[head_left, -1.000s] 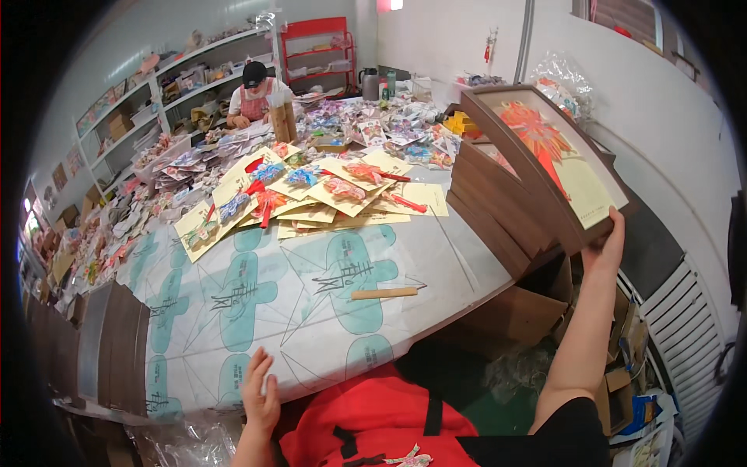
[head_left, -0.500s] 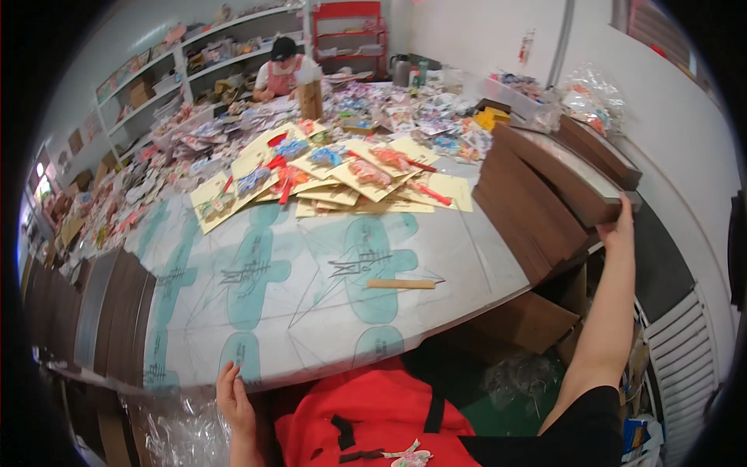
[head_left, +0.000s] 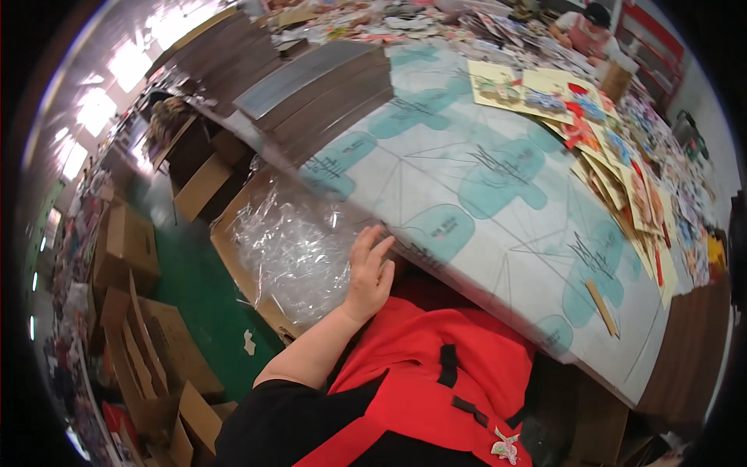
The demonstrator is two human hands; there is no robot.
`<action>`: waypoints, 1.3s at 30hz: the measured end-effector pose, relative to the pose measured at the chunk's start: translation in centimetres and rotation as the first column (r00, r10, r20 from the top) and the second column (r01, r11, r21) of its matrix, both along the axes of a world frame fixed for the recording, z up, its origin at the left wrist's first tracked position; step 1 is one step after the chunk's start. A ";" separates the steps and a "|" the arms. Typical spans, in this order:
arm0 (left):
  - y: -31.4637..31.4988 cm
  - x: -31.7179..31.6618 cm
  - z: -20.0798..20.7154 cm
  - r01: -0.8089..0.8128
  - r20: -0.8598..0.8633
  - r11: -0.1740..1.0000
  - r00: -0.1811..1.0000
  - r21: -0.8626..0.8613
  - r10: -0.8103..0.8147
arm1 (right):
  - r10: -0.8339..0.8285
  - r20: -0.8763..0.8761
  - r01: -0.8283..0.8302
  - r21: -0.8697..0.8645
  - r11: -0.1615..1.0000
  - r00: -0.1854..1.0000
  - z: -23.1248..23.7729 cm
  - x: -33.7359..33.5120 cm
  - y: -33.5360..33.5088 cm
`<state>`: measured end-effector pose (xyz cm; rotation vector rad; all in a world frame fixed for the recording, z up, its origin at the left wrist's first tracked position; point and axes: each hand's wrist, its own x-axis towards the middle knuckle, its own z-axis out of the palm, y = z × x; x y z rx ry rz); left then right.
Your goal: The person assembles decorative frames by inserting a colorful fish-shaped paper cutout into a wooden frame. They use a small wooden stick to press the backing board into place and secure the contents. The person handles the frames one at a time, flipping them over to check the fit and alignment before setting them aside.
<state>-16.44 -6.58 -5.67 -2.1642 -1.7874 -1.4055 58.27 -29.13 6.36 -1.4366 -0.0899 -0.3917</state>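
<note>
Plastic film [head_left: 288,253], clear, crinkled, bulges near the empty, loose-fingered left hand [head_left: 369,272]; whether the right hand [head_left: 675,453] grips, I cannot tell.

The table [head_left: 428,180] lies open between brown frames [head_left: 319,101] and yellow cards [head_left: 611,170].

1. We're in a craft workshop, and a busy one: decorated yellow cards [head_left: 494,87] lie piled on the big table [head_left: 401,167].
2. Look along the edges: brown frames [head_left: 327,109] stacked in rows, batch upon batch!
3. Down on the green floor [head_left: 179,280], cartons [head_left: 175,342] gape open, one brimming with clear plastic [head_left: 292,249].
4. Over at the far side, a co-worker [head_left: 595,35] bends amid heaps of colourful pieces [head_left: 366,19], a red rack [head_left: 654,47] behind.
5. And right here, closest to us, a red apron [head_left: 436,350]: working dress for a making room.
</note>
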 end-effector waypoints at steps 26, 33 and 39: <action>5.8 -14.1 -6.3 0.068 -0.048 0.134 0.702 -0.989 -0.711 | 0.662 -0.031 -0.534 -0.620 0.575 0.749 -3.9 -32.3 15.4; 13.2 -22.3 9.7 -0.103 0.637 0.875 0.647 -0.473 0.420 | 0.780 -0.046 -0.629 -0.623 0.466 0.624 -4.6 -33.3 16.8; 18.8 -26.6 14.5 -0.157 0.781 0.854 0.348 -0.497 0.518 | 0.825 -0.136 -0.780 -0.440 0.445 0.548 -5.9 -32.7 15.7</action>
